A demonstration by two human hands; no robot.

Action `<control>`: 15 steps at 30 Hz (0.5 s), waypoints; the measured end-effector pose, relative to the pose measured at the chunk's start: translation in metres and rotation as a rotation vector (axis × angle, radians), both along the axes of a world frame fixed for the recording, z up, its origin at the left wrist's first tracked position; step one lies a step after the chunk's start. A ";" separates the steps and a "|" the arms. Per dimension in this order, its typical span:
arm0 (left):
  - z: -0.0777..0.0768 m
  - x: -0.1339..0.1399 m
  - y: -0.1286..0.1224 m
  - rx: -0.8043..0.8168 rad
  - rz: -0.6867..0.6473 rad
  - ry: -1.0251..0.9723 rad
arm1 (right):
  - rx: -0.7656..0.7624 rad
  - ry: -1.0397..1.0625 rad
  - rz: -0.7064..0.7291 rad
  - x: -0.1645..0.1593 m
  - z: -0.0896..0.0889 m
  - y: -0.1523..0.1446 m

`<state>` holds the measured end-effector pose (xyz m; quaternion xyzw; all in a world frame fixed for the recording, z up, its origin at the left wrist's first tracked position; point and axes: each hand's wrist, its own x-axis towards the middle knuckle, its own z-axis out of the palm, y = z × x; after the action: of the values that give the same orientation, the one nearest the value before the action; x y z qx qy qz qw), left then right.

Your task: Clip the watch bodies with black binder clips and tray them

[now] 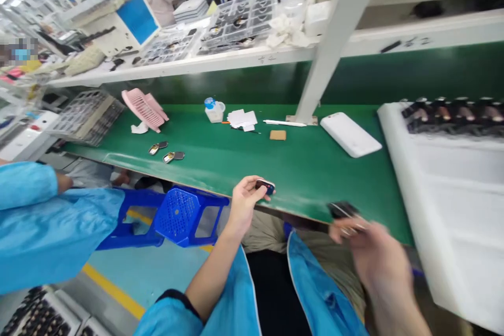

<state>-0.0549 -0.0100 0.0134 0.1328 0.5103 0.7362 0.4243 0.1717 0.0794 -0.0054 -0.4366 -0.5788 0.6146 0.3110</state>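
At the table's front edge my left hand (244,200) is closed on a small dark device (266,187) with rounded corners and a pale rim. The thumb lies across its face. To the right, my right hand (378,249), smeared by motion, grips a flat black part (342,209); its exact kind is too blurred to tell. Two small opened device casings (157,147) lie on the green table (220,160) to the left, away from both hands. A tan pad (277,135) and a white rounded case (350,134) lie beyond the hands.
A white foam tray (409,194) with a row of black parts stands at the right. Toward the back are a pink basket (145,109), a blue-capped bottle (214,110), paper slips (242,118) and a white post (338,37). A co-worker's blue sleeve (27,184) and a blue stool (178,215) are left.
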 end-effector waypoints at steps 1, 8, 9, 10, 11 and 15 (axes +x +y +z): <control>0.002 0.001 -0.001 0.004 -0.005 -0.017 | -0.039 0.071 0.010 -0.005 0.000 -0.004; 0.008 0.005 0.001 0.051 -0.047 -0.123 | -0.517 0.532 0.035 -0.056 0.000 -0.005; 0.008 0.006 0.002 0.049 -0.040 -0.115 | -0.562 0.569 0.016 -0.057 0.001 -0.005; 0.009 0.006 0.003 0.043 -0.035 -0.106 | -0.597 0.598 -0.009 -0.058 0.001 -0.004; 0.009 0.006 0.005 0.036 -0.036 -0.098 | -0.622 0.628 -0.045 -0.057 0.001 -0.004; 0.009 0.007 0.011 0.033 -0.053 -0.065 | -0.626 0.710 -0.193 -0.054 -0.003 -0.003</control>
<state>-0.0483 0.0006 0.0227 0.1291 0.4804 0.7369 0.4577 0.1179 0.0765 -0.0084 -0.3244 -0.1809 0.8386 0.3986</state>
